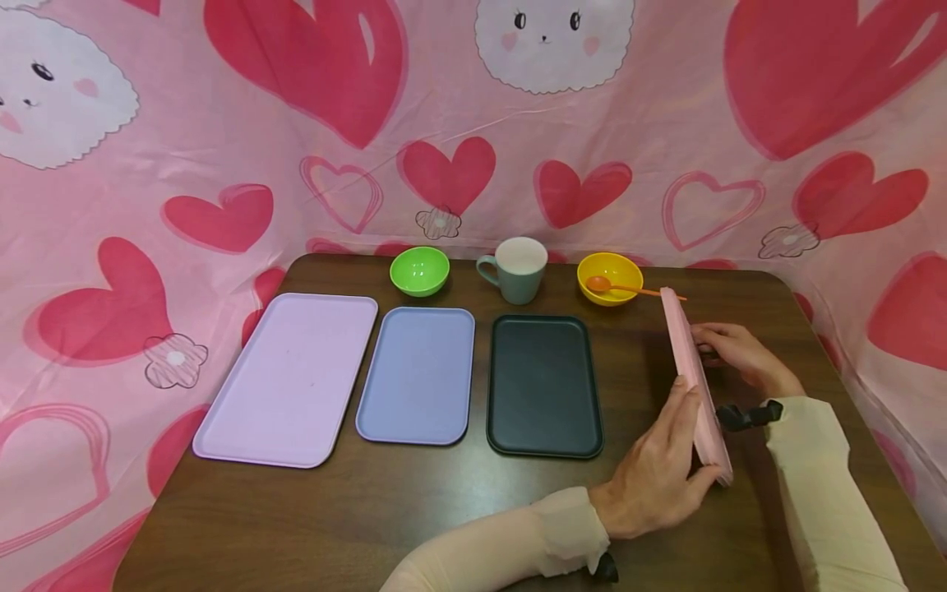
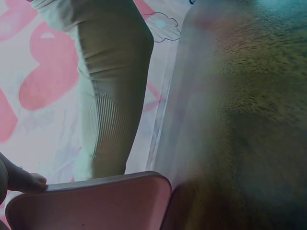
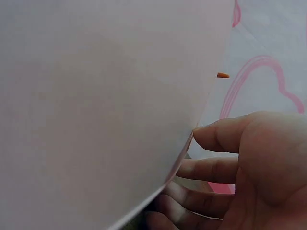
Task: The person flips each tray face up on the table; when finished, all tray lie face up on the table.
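Observation:
A pink tray [image 1: 690, 362] stands tilted on edge at the right side of the table, held between both hands. My left hand [image 1: 651, 477] grips its near part, long fingers along the top edge and thumb at the near end. In the left wrist view, a digit lies on the rim of the tray [image 2: 100, 203]. On the far right side, my right hand [image 1: 743, 358] holds the tray's other edge. The right wrist view has the thumb at the edge of the tray [image 3: 105, 105], with the other fingers partly hidden behind it.
A lilac tray [image 1: 292, 378], a blue tray [image 1: 417, 378] and a black tray [image 1: 543, 386] lie flat in a row. Behind them stand a green bowl [image 1: 419, 273], a mug [image 1: 520, 279] and a yellow bowl [image 1: 620, 267] with an orange spoon [image 1: 599, 284]. Pink heart-patterned cloth surrounds the table.

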A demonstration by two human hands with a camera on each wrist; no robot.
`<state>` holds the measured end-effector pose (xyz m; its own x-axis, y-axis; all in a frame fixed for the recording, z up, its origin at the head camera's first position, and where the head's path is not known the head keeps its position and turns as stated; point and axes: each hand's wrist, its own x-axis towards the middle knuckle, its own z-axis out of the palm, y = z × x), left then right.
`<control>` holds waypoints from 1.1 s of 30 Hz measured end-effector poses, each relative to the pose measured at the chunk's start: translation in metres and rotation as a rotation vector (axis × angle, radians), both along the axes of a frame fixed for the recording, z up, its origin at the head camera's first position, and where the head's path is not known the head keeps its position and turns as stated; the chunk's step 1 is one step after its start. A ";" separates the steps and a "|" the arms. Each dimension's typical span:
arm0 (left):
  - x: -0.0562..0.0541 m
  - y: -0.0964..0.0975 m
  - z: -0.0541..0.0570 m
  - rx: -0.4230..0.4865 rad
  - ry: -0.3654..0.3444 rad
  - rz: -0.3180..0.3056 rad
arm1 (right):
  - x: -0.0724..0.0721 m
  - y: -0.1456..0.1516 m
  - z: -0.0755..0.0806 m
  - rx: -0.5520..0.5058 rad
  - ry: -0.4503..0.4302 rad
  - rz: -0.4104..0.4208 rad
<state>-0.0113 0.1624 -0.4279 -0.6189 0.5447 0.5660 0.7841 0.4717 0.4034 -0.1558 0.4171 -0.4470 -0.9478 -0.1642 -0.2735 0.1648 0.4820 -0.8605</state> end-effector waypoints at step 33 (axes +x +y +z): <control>-0.001 0.006 0.008 -0.021 0.240 -0.021 | 0.036 -0.042 0.106 0.297 0.209 0.020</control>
<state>-0.0122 0.1687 -0.4203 -0.4564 0.5693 0.6838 0.8661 0.4604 0.1947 -0.1194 0.3756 -0.3413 -0.9855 -0.1261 -0.1132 -0.0117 0.7170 -0.6970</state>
